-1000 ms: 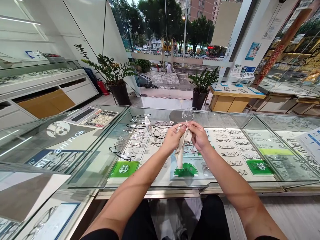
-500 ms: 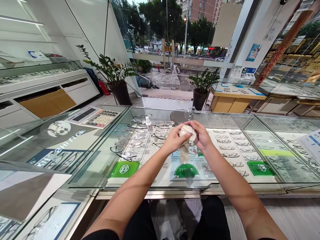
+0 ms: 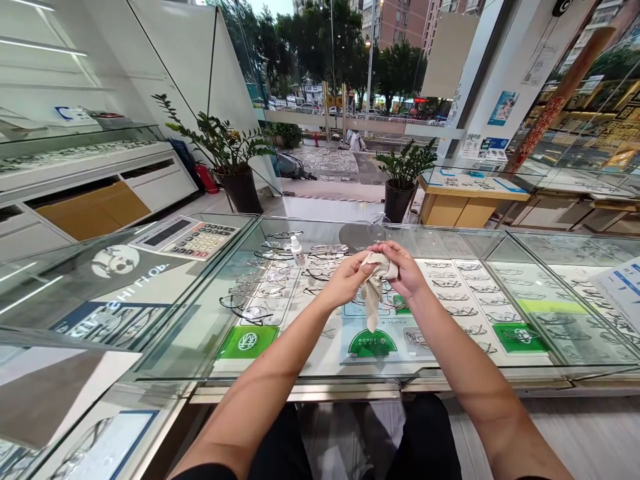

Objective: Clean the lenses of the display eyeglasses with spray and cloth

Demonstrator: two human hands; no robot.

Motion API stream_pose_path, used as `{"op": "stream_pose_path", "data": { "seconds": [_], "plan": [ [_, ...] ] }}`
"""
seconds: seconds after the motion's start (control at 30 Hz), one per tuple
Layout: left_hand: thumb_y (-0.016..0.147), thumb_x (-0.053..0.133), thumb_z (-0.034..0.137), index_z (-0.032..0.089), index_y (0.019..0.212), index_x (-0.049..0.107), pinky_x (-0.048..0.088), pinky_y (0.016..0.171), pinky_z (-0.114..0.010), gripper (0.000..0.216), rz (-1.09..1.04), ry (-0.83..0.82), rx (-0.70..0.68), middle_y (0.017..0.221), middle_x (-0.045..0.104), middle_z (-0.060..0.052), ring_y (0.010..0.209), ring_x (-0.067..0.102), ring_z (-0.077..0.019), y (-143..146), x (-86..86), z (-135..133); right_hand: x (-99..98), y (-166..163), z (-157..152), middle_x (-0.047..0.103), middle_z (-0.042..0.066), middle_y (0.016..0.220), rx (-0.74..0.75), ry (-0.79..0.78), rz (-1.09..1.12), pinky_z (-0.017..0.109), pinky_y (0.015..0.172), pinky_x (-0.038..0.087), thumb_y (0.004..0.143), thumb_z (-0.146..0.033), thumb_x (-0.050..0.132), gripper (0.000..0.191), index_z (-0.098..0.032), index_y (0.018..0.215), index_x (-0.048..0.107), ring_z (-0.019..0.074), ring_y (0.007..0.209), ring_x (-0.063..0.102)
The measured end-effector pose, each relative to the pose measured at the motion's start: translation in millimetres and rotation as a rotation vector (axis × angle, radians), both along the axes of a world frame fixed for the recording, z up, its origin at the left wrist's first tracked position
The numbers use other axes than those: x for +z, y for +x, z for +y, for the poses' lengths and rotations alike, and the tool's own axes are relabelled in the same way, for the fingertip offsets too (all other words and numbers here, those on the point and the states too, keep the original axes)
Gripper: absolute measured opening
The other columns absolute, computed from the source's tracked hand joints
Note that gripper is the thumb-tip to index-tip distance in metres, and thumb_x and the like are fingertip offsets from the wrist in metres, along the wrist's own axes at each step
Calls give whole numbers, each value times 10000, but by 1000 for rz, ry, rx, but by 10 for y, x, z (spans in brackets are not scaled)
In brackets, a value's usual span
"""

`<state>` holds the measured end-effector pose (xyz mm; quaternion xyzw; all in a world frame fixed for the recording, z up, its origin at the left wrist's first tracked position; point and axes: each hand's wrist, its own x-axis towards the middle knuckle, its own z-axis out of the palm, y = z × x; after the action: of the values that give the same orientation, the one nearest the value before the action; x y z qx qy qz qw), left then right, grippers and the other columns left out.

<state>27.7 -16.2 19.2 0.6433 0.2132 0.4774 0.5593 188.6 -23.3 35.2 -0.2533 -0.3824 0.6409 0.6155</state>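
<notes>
Left hand (image 3: 350, 277) and right hand (image 3: 407, 272) pinch crumpled beige cloth (image 3: 372, 307) between them, soft tail hanging below. Faint, thin-rimmed round lens (image 3: 381, 230) just beyond fingertips. Underneath, flat-topped glass display case (image 3: 325, 379); leftward, small white bottle (image 3: 297, 253).

"MOHOE" on green semicircle (image 3: 373, 347), white lettering (image 3: 131, 293) on grey panel (image 3: 155, 259) only partly legible

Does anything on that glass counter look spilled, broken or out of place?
Nothing stands out as spilled or broken. The small white bottle stands upright on the glass counter, and the left hand and right hand hold a bunched cream cloth. Any fine damage to the eyeglasses would be too small to tell.
</notes>
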Motion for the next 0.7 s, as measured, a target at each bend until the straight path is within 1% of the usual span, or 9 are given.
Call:
{"op": "stream_pose_path", "data": {
  "seconds": [0.07, 0.13, 0.27, 0.37, 0.47, 0.53, 0.6, 0.63, 0.7],
  "plan": [
    [763, 882, 582, 176, 1167, 771, 493, 943, -321, 584, 5, -25, 9, 1109, 753, -101, 1018, 667, -255, -12, 5, -3, -11, -2, 2, 805, 12, 938, 0, 0, -13, 267, 787, 579, 648, -398, 989, 299, -228, 767, 774, 156, 850, 709],
    [736, 906, 561, 173, 1146, 770, 486, 894, -300, 581, 9, -27, 76, 1061, 746, -85, 971, 651, -240, -18, 18, -12, -35, -31, -6, 806, 23, 984, 10, -8, -31, 276, 804, 584, 648, -408, 988, 307, -225, 784, 783, 159, 855, 708],
    [790, 827, 658, 152, 929, 765, 448, 766, -281, 528, 18, -3, 148, 844, 686, -41, 787, 567, -186, -18, 51, -15, -80, -84, -14, 796, 27, 1083, 40, 15, -40, 266, 861, 580, 659, -412, 984, 293, -225, 787, 800, 156, 938, 705],
    [806, 750, 760, 148, 781, 714, 412, 694, -280, 613, 7, -20, 165, 710, 610, -13, 691, 493, -158, -33, 50, 23, -56, -45, -13, 784, 35, 1147, 21, 33, -56, 284, 929, 571, 650, -428, 988, 304, -233, 789, 801, 186, 1065, 698],
    [803, 712, 812, 148, 827, 742, 415, 700, -279, 665, -13, -29, 267, 742, 647, -21, 705, 515, -160, -86, 26, 98, 7, 46, -22, 751, 44, 1288, -17, 104, -127, 316, 1015, 537, 732, -450, 940, 254, -251, 797, 796, 230, 1276, 639],
    [821, 697, 809, 151, 919, 777, 436, 727, -281, 671, -44, -36, 323, 788, 688, -35, 746, 559, -176, -133, 14, 147, 37, 99, -25, 710, 39, 1389, -30, 181, -206, 339, 1115, 474, 802, -446, 892, 217, -255, 785, 789, 241, 1407, 561],
    [851, 672, 801, 151, 996, 794, 458, 743, -289, 677, -76, -40, 346, 791, 708, -45, 764, 591, -192, -172, 13, 175, 39, 126, -21, 670, 30, 1456, -12, 227, -280, 368, 1182, 408, 838, -449, 861, 212, -259, 784, 787, 251, 1472, 504],
    [865, 657, 799, 150, 1020, 798, 468, 747, -294, 682, -86, -38, 352, 783, 713, -50, 768, 604, -200, -185, 17, 180, 31, 127, -17, 666, 31, 1455, 6, 234, -308, 379, 1189, 392, 840, -460, 858, 221, -258, 780, 787, 259, 1484, 488],
    [892, 636, 785, 150, 1058, 804, 490, 776, -305, 678, -100, -27, 351, 790, 728, -62, 800, 637, -219, -198, 30, 174, 6, 112, -9, 703, 49, 1348, 52, 225, -356, 382, 1158, 399, 824, -491, 863, 252, -255, 772, 788, 275, 1471, 484]
  ]
}}
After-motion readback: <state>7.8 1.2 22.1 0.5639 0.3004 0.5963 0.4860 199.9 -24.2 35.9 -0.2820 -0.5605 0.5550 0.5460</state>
